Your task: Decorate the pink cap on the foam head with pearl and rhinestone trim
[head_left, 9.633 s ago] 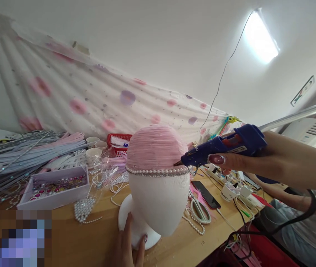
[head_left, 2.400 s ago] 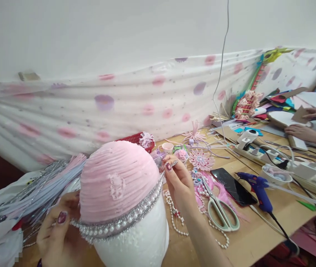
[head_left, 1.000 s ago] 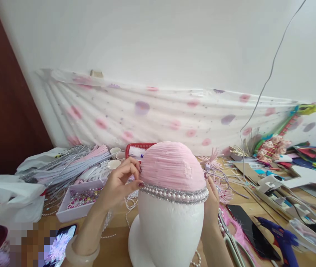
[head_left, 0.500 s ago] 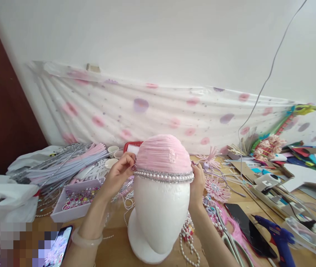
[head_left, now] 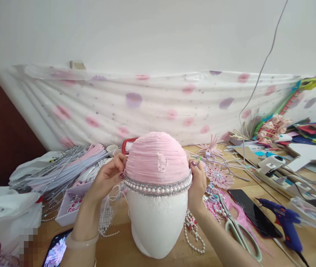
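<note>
A white foam head (head_left: 157, 222) stands in front of me, wearing a ribbed pink cap (head_left: 149, 159) with a small whitish patch at the front. Around the cap's lower edge runs a band of white pearls between silvery tinsel strips (head_left: 158, 189). My left hand (head_left: 109, 176) pinches the cap's edge at the left side, thumb and fingers closed. On the opposite side, my right hand (head_left: 198, 181) grips the same edge, its fingertips partly hidden behind the cap. The foam head's base is out of sight beneath it.
Scissors (head_left: 237, 226), a black phone (head_left: 253, 213) and a blue glue gun (head_left: 284, 218) lie at right. Pearl strings (head_left: 193, 233) rest by the head. At left are a box of gems (head_left: 63, 211), pipe cleaners (head_left: 63, 170) and another phone (head_left: 56, 250).
The foam head and cap have tipped toward me, showing more of the cap's top, and the base has gone from sight. Both hands stay at the cap's edge. The camera view has shifted slightly.
</note>
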Action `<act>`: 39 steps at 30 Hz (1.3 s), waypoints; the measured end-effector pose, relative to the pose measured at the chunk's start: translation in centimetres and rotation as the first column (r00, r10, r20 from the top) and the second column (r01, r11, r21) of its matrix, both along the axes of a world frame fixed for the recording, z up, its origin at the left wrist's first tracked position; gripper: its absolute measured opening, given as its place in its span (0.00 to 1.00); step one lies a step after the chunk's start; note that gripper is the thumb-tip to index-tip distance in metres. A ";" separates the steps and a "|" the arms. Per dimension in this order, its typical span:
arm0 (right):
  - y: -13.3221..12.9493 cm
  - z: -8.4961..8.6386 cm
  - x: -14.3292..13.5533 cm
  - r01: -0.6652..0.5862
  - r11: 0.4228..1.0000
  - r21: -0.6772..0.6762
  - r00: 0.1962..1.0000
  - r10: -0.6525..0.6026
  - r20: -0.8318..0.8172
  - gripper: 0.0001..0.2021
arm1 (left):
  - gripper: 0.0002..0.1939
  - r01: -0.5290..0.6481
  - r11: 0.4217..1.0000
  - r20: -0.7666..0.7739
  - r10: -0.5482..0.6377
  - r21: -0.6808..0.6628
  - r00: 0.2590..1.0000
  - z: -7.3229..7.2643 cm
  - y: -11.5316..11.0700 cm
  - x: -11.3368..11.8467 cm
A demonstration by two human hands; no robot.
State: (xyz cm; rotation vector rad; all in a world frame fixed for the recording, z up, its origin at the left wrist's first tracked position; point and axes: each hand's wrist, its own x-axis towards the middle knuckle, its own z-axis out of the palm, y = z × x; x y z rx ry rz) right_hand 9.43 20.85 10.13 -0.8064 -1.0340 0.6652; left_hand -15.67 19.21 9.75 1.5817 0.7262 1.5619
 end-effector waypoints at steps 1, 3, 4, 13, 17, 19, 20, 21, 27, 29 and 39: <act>0.0 -0.1 0.0 0.007 1.000 0.005 1.000 -0.007 -0.011 0.08 | 0.19 0.001 1.000 0.001 -0.001 -0.003 1.000 -0.1 0.0 0.0; 0.0 -0.3 -0.1 0.018 1.000 0.018 0.999 -0.018 -0.031 0.08 | 0.20 -0.006 1.000 0.012 0.006 -0.004 1.000 -0.2 0.1 0.0; 0.1 -0.4 -0.2 0.023 0.999 0.024 0.999 -0.022 -0.040 0.08 | 0.20 -0.013 1.000 0.020 0.013 -0.003 1.000 -0.2 0.1 0.0; 0.3 -0.7 -0.4 -0.016 0.997 0.080 0.999 0.020 -0.050 0.09 | 0.21 -0.053 0.998 0.053 0.052 0.018 0.997 0.4 0.1 0.6; 0.1 -0.4 -0.7 -0.008 0.997 0.076 0.998 0.013 -0.067 0.10 | 0.22 -0.063 0.998 0.058 0.062 0.018 0.996 0.8 -0.2 0.6; 0.1 -0.3 -0.7 -0.010 0.998 0.070 0.997 0.015 -0.079 0.10 | 0.22 -0.062 0.998 0.055 0.061 0.020 0.997 0.9 -0.2 0.7; 0.1 -0.3 -0.7 -0.012 0.998 0.068 0.996 0.018 -0.082 0.10 | 0.22 -0.062 0.998 0.053 0.060 0.020 0.997 1.0 -0.2 0.7; 0.1 -0.3 -0.7 -0.015 0.998 0.068 0.996 0.021 -0.083 0.10 | 0.22 -0.062 0.998 0.051 0.061 0.019 0.997 1.0 -0.1 0.8; 0.2 -0.5 -0.5 -0.023 0.996 0.081 0.997 0.029 -0.074 0.09 | 0.23 -0.076 0.997 0.062 0.075 0.003 0.995 0.8 0.0 0.9; 0.2 -0.4 -0.5 -0.010 0.996 0.085 0.998 0.015 -0.067 0.10 | 0.24 -0.077 0.997 0.067 0.078 -0.009 0.995 0.8 0.0 0.9; 0.4 -0.5 -0.5 0.001 0.993 0.118 0.998 0.005 -0.056 0.10 | 0.25 -0.060 0.998 0.046 0.060 -0.008 0.997 0.8 -0.1 0.8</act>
